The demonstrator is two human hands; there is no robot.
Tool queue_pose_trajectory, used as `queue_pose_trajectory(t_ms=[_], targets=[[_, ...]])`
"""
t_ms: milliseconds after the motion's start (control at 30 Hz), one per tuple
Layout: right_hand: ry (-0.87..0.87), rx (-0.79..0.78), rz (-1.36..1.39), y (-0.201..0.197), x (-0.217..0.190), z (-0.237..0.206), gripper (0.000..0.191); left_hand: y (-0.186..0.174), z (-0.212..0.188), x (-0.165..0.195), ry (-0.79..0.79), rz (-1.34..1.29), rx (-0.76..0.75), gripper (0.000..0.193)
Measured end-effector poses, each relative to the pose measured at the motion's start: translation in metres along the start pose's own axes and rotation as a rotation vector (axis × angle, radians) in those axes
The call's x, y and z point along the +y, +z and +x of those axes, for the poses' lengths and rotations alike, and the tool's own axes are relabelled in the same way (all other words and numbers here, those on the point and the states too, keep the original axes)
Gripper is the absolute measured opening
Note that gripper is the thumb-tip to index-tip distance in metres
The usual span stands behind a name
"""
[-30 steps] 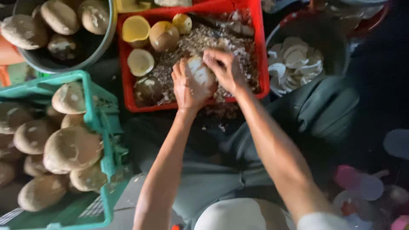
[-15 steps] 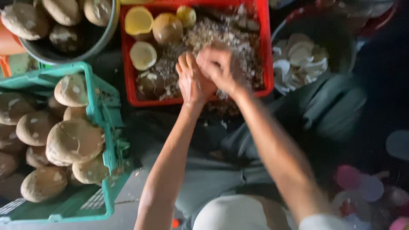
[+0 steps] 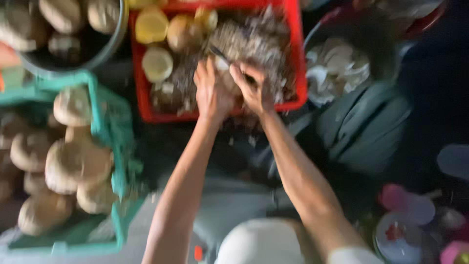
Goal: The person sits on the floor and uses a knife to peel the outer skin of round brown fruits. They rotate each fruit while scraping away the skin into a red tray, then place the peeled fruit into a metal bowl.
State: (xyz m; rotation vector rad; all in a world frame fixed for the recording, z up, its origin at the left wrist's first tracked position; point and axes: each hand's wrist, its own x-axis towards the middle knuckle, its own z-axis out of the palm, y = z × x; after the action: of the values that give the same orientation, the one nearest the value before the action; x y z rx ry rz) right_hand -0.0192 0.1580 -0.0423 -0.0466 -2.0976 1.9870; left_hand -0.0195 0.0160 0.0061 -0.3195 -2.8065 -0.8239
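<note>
Head view, blurred: the red crate point(image 3: 298, 58) is hemmed in by a green crate point(image 3: 105, 122) of brown husked rounds on the left and a dark basin point(image 3: 342, 63) of white pieces on the right. The red crate holds shavings and pale peeled rounds. Both hands meet over its near edge, the left hand point(image 3: 211, 93) in a closed grip on a pale round piece point(image 3: 225, 73), the right hand point(image 3: 251, 88) closed around a thin dark blade.

Floor point(image 3: 161, 146), dark: carried on it are a red crate point(image 3: 298, 58), a green crate point(image 3: 115, 146) at left, a metal bowl point(image 3: 115, 36) at upper left, and a dark bowl point(image 3: 371, 54) at upper right.
</note>
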Motion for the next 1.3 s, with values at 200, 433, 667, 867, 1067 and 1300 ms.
queue_pose_trajectory(t_ms=[200, 433, 667, 867, 1067, 1300], targets=[[-0.094, 0.134, 0.065, -0.003, 0.022, 0.003, 0.036, 0.000, 0.001, -0.004, 0.015, -0.033, 0.003, 0.092], [0.180, 0.130, 0.116, 0.010, 0.013, -0.016, 0.038, -0.004, 0.000, -0.003, 0.015, -0.136, 0.047, 0.088], [0.468, 0.124, 0.127, -0.004, -0.007, -0.008, 0.042, -0.023, -0.004, -0.012, 0.244, -0.138, 0.023, 0.108], [0.439, 0.187, 0.283, -0.008, 0.032, -0.003, 0.052, -0.046, 0.001, -0.026, 0.456, -0.119, -0.160, 0.132], [0.244, 0.268, 0.493, -0.014, 0.030, -0.001, 0.034, -0.029, -0.001, -0.012, 0.115, -0.146, -0.077, 0.121], [-0.367, -0.061, -0.335, -0.003, -0.012, 0.006, 0.025, -0.026, 0.000, -0.018, 0.342, -0.104, -0.039, 0.083]])
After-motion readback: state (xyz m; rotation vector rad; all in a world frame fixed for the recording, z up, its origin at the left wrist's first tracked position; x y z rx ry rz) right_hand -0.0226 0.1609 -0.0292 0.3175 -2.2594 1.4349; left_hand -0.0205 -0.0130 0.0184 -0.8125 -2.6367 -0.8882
